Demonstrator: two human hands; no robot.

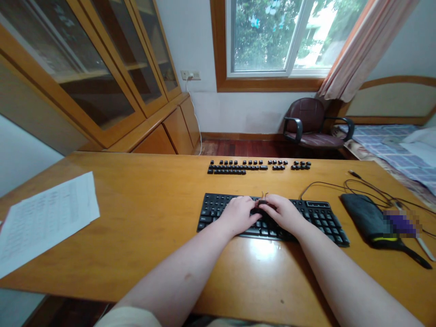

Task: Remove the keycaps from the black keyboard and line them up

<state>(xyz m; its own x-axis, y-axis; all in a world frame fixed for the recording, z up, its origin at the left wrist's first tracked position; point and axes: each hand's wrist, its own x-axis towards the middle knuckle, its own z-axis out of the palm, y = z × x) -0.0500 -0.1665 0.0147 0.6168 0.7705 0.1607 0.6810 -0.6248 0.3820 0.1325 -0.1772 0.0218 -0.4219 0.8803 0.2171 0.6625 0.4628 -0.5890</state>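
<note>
A black keyboard [318, 222] lies on the wooden desk, with its keys gone from parts of the rows. My left hand [238, 214] rests over its middle, fingers curled and closed near the fingertips of the other hand. From the right, my right hand [283, 211] meets it, closed in a pinch. Between them, two thin wire ends of what looks like a keycap puller [265, 195] stick up beside a small dark piece [262, 202]. Fingers hide most of both, so what the left fingers grip is unclear. Several loose black keycaps [235, 167] stand in rows behind the keyboard.
On the right of the desk [146, 218] lie a black brush [363, 218], a blurred purple item [402, 223] and a coiled cable [366, 184]. Printed papers [51, 218] lie at the left. Beyond are a chair [308, 120], a bed [402, 150] and a glass-doored cabinet [102, 91].
</note>
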